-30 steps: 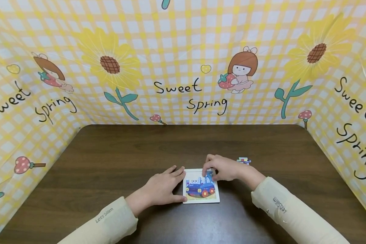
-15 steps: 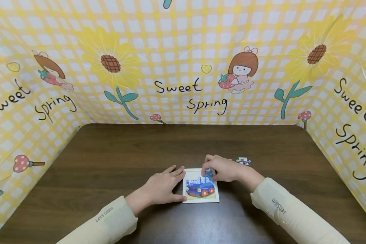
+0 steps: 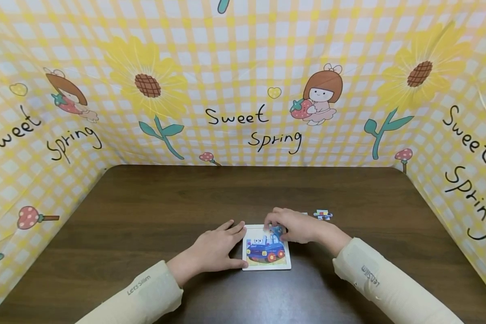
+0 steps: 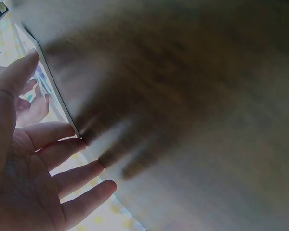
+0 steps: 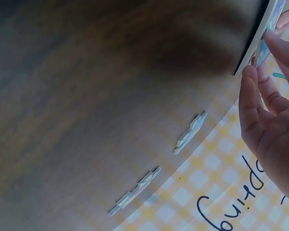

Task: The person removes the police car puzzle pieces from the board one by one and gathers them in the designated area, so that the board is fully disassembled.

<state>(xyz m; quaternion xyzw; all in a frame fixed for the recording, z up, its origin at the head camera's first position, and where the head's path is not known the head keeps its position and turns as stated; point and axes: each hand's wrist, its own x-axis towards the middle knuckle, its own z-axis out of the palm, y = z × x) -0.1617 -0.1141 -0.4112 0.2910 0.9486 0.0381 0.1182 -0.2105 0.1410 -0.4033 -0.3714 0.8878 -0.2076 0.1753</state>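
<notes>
A square jigsaw puzzle [image 3: 266, 247] in a white frame lies on the table, with a blue car picture. My left hand [image 3: 212, 251] rests at its left edge, fingers spread and touching the rim; the left wrist view shows this hand [image 4: 43, 163] with straight fingers. At the puzzle's upper right corner, my right hand [image 3: 297, 225] holds a blue puzzle piece [image 3: 276, 231] between thumb and fingers. From the right wrist, the curled fingers of that hand [image 5: 274, 110] surround the piece [image 5: 263, 52]; whether it lies fully flat is unclear.
Beyond the right hand lies a loose colourful puzzle piece [image 3: 323, 214]. Another piece [image 3: 304, 213] is partly hidden behind that hand; the right wrist view shows both edge-on. A checked cloth [image 3: 235, 81] stands around the dark wooden table [image 3: 178, 193].
The right hand's fingertips have shifted slightly left and spread, showing more of the blue piece. A second loose piece now shows behind that hand. The left hand has stayed in place.
</notes>
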